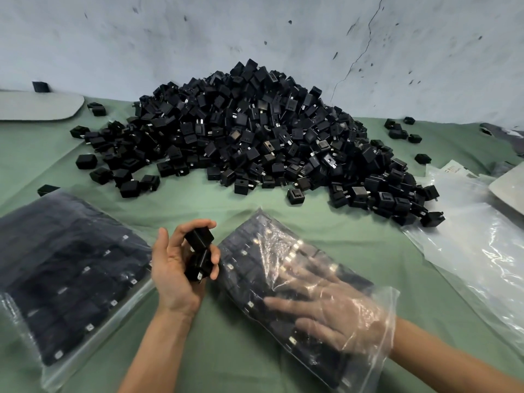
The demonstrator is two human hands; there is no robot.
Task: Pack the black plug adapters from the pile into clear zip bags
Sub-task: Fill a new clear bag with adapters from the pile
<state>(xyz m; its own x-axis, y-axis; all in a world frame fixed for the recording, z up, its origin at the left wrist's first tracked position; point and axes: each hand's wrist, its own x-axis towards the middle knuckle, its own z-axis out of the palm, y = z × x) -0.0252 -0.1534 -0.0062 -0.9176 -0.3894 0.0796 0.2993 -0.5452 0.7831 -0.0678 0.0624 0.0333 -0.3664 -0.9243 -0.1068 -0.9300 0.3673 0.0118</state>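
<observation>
A big pile of black plug adapters [255, 137] fills the middle of the green cloth. My left hand [175, 273] grips two black adapters [200, 255] above the cloth, palm up. My right hand [329, 310] is inside a clear zip bag [380, 338] partly filled with rows of adapters, its fingers spread flat over them. The bag lies on the cloth in front of me, its open mouth toward my right wrist.
A filled clear bag [56, 279] of adapters lies at the left. Empty clear bags [476, 251] are stacked at the right. Loose adapters [130, 188] are scattered around the pile. A grey flat board [37, 106] lies at the far left by the wall.
</observation>
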